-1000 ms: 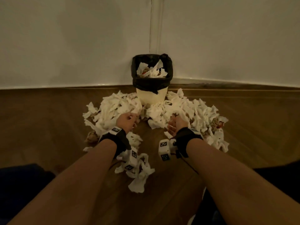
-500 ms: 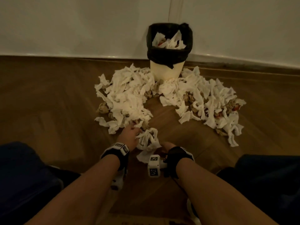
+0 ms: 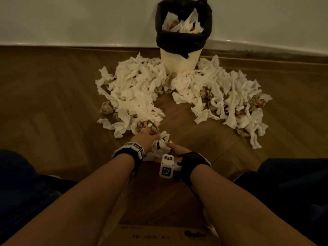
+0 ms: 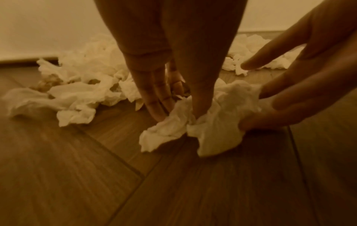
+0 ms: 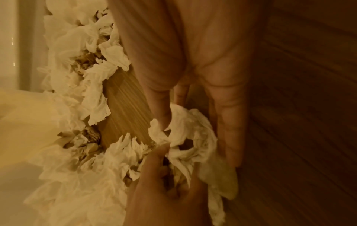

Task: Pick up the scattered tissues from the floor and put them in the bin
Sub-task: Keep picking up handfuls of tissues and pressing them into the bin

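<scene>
The bin [image 3: 180, 59] stands against the wall, white with a black liner [image 3: 183, 38] and tissues inside. Two heaps of white tissues lie before it, a left heap [image 3: 134, 96] and a right heap [image 3: 227, 96]. Closer to me, both hands hold a small tissue clump [image 3: 160, 144] on the floor. My left hand [image 3: 147, 138] pinches the clump [image 4: 173, 128] from the left with fingers and thumb. My right hand [image 3: 175, 150] cups it from the right, thumb and fingers round the clump [image 5: 189, 137]. In the right wrist view the left hand [image 5: 164, 191] shows at the bottom.
Brown crumpled paper balls [image 3: 106, 109] lie mixed into the heaps. A flat cardboard piece [image 3: 159, 233] lies under my forearms. My knees in dark trousers sit at the left [image 3: 26, 183] and right [image 3: 292, 183]. A bare wooden strip [image 3: 175, 112] runs between the heaps.
Both hands drew back from the heaps beside the bin to the small clump nearer me and closed around it. The view tilted down.
</scene>
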Tool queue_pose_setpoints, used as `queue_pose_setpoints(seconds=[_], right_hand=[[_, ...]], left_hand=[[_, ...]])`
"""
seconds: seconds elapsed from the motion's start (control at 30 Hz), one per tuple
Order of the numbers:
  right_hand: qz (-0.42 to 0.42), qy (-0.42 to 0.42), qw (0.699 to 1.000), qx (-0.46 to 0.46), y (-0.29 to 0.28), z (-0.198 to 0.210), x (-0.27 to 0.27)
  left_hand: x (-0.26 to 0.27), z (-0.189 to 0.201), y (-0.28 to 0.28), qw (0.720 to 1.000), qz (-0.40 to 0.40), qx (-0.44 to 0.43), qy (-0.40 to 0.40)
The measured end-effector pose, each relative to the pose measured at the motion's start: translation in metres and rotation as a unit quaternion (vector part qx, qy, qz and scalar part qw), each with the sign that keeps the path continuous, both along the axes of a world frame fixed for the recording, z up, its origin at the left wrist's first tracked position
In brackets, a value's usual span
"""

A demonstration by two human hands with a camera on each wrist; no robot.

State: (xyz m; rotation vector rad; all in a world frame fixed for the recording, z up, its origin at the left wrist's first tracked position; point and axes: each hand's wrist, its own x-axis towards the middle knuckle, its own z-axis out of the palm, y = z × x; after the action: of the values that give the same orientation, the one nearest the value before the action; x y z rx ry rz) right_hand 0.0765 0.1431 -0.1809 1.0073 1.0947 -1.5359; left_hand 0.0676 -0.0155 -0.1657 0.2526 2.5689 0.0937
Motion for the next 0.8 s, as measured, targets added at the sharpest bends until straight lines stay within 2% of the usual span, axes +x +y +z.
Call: queue_pose_setpoints(seconds=[0.1, 0.17, 0.27, 0.33, 0.47, 0.53, 0.63, 0.7, 0.8], right_hand=[[0.023, 0.053, 0.997, 0.042, -0.002, 0.002, 0.0], [0.007, 0.042, 0.997, 0.057, 0.002, 0.0, 0.0], [0.003, 0.056, 0.993, 0.1, 0.009, 0.0, -0.004], [-0.004, 0.076, 0.988, 0.132, 0.017, 0.004, -0.005], [-0.098, 0.114, 0.982, 0.112, 0.027, 0.007, -0.009], [-0.15, 0.115, 0.978, 0.086, 0.029, 0.01, -0.008], [-0.116, 0.127, 0.982, 0.074, 0.031, 0.016, -0.006], [-0.089, 0.13, 0.984, 0.083, 0.032, 0.019, -0.005], [-0.125, 0.116, 0.983, 0.075, 0.032, 0.02, -0.004]], left_hand=[[0.0, -0.003, -0.005, 0.999, 0.015, 0.031, -0.001], [0.0, -0.004, -0.01, 0.998, 0.044, 0.05, 0.003], [0.002, -0.004, -0.017, 0.985, 0.125, 0.11, 0.041], [0.005, -0.005, -0.02, 0.965, 0.201, 0.16, 0.056], [0.011, -0.002, -0.022, 0.887, 0.37, 0.268, 0.073], [0.011, 0.001, -0.023, 0.858, 0.404, 0.311, 0.065], [0.013, 0.001, -0.025, 0.833, 0.428, 0.347, 0.045], [0.013, 0.001, -0.024, 0.784, 0.466, 0.41, 0.022], [0.013, 0.002, -0.02, 0.671, 0.549, 0.498, -0.027]])
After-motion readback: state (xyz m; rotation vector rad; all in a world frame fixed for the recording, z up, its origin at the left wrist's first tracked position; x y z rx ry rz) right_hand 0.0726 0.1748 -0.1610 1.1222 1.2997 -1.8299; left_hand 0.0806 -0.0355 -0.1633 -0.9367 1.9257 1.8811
